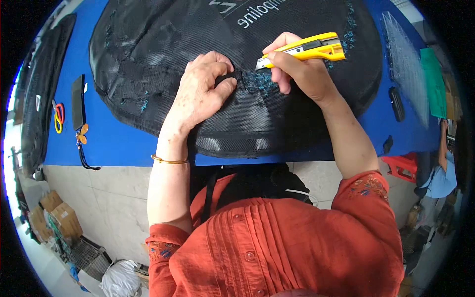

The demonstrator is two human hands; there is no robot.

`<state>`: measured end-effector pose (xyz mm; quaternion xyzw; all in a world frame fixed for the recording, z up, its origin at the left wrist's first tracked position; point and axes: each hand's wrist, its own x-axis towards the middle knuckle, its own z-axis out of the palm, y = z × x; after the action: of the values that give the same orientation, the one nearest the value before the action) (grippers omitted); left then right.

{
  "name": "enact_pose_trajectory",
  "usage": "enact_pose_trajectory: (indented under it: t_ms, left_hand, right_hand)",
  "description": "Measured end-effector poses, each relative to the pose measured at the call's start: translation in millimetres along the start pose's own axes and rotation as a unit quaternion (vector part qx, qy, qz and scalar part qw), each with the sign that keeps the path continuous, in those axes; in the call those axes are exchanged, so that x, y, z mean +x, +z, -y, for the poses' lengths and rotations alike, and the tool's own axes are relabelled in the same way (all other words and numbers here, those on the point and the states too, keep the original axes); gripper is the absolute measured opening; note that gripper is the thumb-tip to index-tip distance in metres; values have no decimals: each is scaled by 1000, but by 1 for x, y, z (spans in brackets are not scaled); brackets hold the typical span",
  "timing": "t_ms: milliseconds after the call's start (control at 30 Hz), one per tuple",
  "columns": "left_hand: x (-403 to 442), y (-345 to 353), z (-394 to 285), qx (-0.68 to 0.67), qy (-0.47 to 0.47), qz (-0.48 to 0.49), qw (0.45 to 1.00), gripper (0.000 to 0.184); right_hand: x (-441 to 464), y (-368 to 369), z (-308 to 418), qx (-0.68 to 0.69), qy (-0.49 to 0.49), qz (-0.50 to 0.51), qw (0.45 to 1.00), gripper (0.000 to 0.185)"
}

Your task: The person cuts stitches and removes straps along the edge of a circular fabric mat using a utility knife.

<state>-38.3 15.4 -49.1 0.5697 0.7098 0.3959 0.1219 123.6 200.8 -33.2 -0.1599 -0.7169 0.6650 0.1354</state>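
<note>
A large round black mesh fabric [198, 34] with white lettering lies on a blue table [118, 138]. My left hand [205, 89] rests on it, thumb and fingers pinched on a black strap [228, 77] of the fabric. My right hand [302, 67] holds a yellow utility knife [316, 46], its blade out and pointing left, close to the fabric just right of my left hand. Teal thread scraps [264, 81] lie below the blade, and more bits [350, 37] are scattered near the fabric's right side.
Red-and-yellow scissors [59, 117] and a dark phone-like case [78, 103] lie at the left. A black object [397, 104] and clear mesh sheet [405, 64] are at the right. Another person [442, 178] is at the far right; cardboard boxes [64, 218] stand lower left.
</note>
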Motion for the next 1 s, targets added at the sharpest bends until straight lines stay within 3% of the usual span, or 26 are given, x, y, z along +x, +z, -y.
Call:
enact_pose_trajectory:
  t_ms: [600, 767, 900, 1000]
  left_hand:
    - [-6, 12, -13, 64, 30, -76, 995, 11]
    - [-6, 12, -23, -31, -25, -89, 995, 17]
    - [-1, -21, -20, 77, -15, -177, 981, 16]
    - [-1, -58, 12, 225, -19, -256, 940, 20]
  right_hand:
    - [4, -4, -3, 90, 38, 15, 995, 13]
    - [4, -5, -4, 73, 43, 20, 996, 13]
    - [5, -3, -1, 61, 49, 23, 997, 14]
    - [6, -3, 0, 72, 48, 23, 996, 11]
